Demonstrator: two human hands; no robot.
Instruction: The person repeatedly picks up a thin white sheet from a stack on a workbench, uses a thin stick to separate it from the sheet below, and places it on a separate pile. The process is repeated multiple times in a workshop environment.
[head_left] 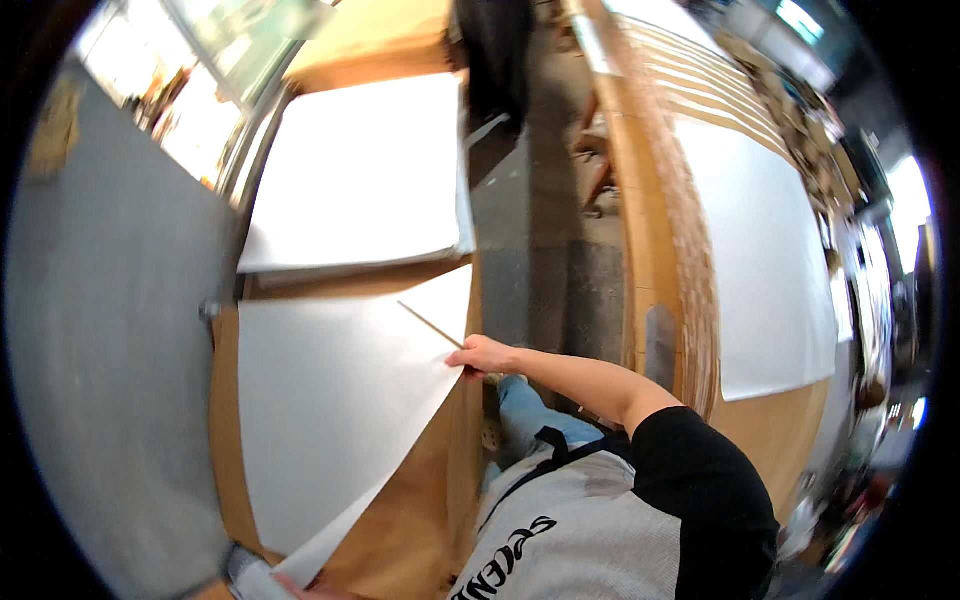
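White paper sheet (330, 400) lies on the brown desk (420, 510), its right corner pinched in the right hand (480, 355), whose fingers are closed on the edge beside a thin wooden stick (430, 325). Beyond the sheet lies a second white sheet (360, 170). At the sheet's near corner the left hand (315, 590) barely shows; I cannot tell its grip.

No packages, labels, signs or screens visible.

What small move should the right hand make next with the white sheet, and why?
Probably draw the sheet's edge a little further toward the body: the right hand pinches the edge of the large white sheet, whose near corner already lifts off the brown table.
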